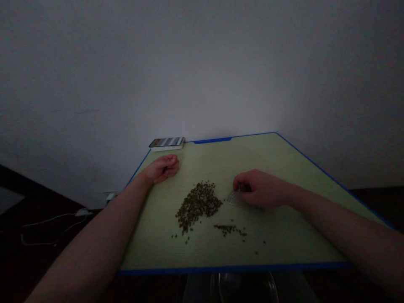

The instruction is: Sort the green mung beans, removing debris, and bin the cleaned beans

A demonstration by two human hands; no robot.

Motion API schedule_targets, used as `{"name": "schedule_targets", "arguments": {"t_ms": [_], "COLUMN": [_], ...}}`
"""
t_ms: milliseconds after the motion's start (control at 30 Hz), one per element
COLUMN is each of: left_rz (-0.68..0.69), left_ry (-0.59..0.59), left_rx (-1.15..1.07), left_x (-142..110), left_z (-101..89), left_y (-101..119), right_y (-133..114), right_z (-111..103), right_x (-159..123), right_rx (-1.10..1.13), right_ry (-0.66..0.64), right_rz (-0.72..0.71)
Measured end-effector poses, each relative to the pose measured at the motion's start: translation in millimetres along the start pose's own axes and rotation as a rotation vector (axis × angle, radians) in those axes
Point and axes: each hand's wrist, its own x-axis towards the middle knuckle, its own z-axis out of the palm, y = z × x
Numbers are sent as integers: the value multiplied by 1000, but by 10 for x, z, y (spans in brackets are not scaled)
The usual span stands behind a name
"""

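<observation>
A heap of small greenish-brown grains, like beans or seeds (202,200), lies on the pale green tabletop (252,155). Nearer me is a short, thin row of the same grains (227,229), with a few strays around it. To the right of the heap, my right hand (257,187) pinches a clear protractor (234,198) with a curved, marked edge; the hand covers much of it. My left hand (162,167) rests on the table to the upper left of the heap, fingers curled in, with nothing visible in them.
A phone (167,142) lies on a white block or box at the far left corner. Blue edging (233,268) borders the table, and a pale wall (202,75) rises behind. Below the near edge is a glass container (246,286). White cables (47,221) hang at left.
</observation>
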Motion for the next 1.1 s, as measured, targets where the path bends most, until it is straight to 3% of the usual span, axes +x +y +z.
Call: {"name": "schedule_targets", "arguments": {"t_ms": [167, 800, 1100], "left_rz": [1, 7, 0], "left_ry": [-18, -16, -11], "left_rx": [-4, 1, -5], "left_x": [1, 8, 10], "left_z": [-21, -22, -32], "left_y": [0, -8, -13], "right_y": [34, -14, -15], "right_z": [9, 31, 27], "right_x": [34, 7, 37], "right_rx": [-26, 22, -53], "right_ry": [42, 2, 91], "right_rz": [45, -75, 35]}}
